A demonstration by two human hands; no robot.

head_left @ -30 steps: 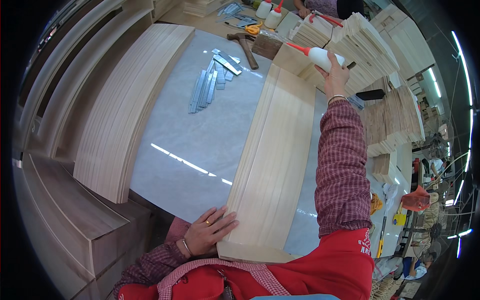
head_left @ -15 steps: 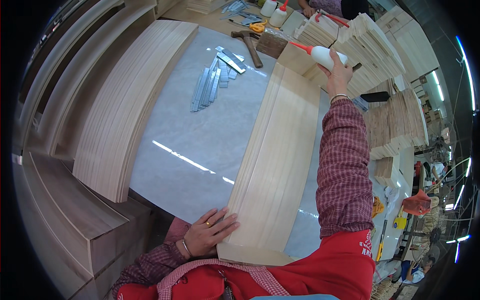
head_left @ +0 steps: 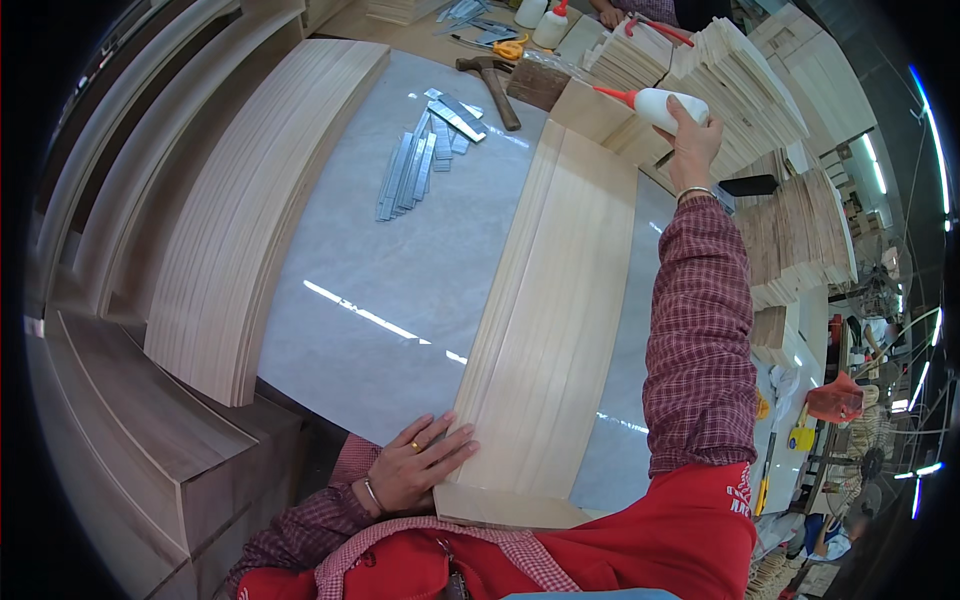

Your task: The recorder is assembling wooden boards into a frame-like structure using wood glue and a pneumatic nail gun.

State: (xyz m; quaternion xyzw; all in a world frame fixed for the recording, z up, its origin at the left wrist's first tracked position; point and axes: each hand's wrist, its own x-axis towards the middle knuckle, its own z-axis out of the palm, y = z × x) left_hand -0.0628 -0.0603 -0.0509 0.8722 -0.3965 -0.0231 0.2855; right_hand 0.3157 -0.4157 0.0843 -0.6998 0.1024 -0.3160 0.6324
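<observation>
My right hand [head_left: 692, 142] is closed around a white glue bottle [head_left: 668, 108] with a red nozzle, held at the far right with the nozzle pointing left. Below it lies a long wooden assembly [head_left: 545, 320], pale boards with raised strips along the left side and an end piece [head_left: 512, 506] at the near end. My left hand [head_left: 420, 463] rests with fingers stretched out on the near left corner of these boards. On the grey tabletop [head_left: 390, 285] to the left are strips of staples [head_left: 415, 165] in a loose heap. A hammer [head_left: 493, 88] lies beyond them.
A stack of long boards [head_left: 265, 200] stands along the left. Stacked thin wooden pieces [head_left: 740, 85] fill the far right. At the back are another glue bottle [head_left: 550, 28], orange-handled scissors [head_left: 508, 48] and a wooden block [head_left: 537, 82]. Another person's hand [head_left: 610, 15] shows at the far edge.
My right hand has moved a little to the right with the glue bottle, which lies more level now. My left hand stays on the boards.
</observation>
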